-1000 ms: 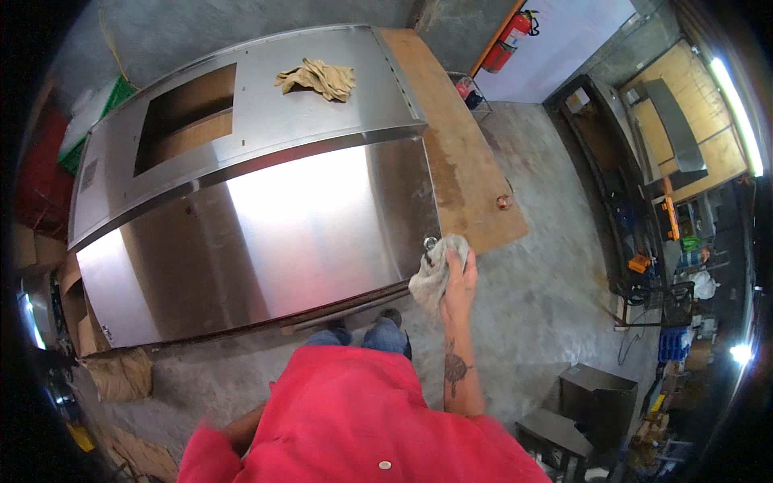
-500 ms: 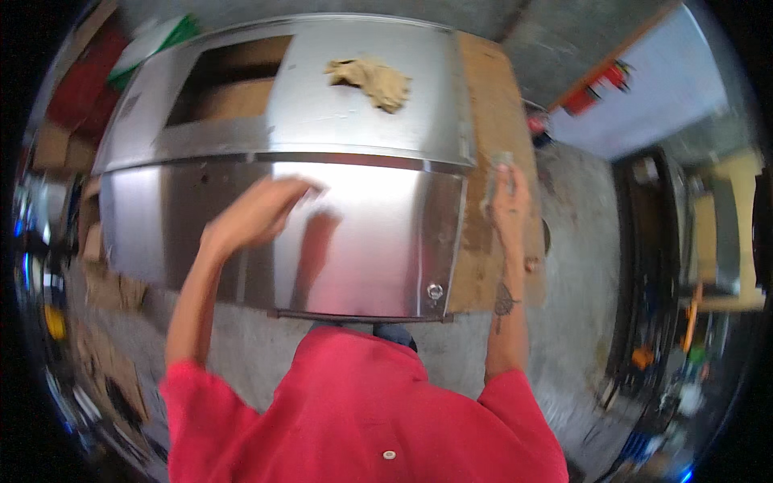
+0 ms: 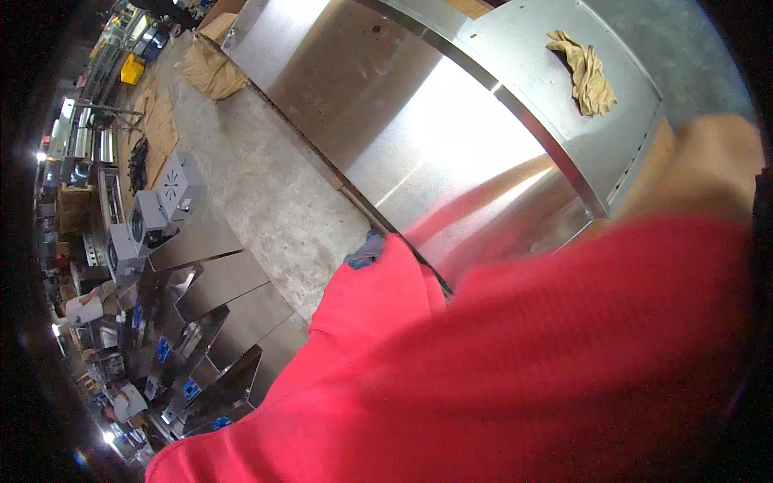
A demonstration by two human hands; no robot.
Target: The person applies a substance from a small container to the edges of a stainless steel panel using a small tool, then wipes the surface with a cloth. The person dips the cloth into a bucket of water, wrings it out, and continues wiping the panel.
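My right hand and forearm [image 3: 713,157] are a smear of motion at the right rim, raised near the far right corner of a folded sheet-metal panel [image 3: 403,105]. A broad red sleeve leads up to them. The fingers cannot be made out, nor whether they hold anything. My left hand is out of the picture. On the panel's far face lies a crumpled tan cloth [image 3: 592,80], with neither hand touching it. The shiny near face shows a small dark hole and a red reflection.
A brown cardboard-like sheet shows past the panel's right end. Concrete floor [image 3: 250,193] borders the panel's near edge. At left stand grey metal boxes [image 3: 173,189] and several angled metal pieces [image 3: 209,322]. A crumpled brown paper heap [image 3: 209,68] and a yellow bin [image 3: 132,69] are farther off.
The view has swung left and tilted, bringing the metal boxes into sight. My left hand, over the panel before, has left the picture. My right arm now looms large at the right.
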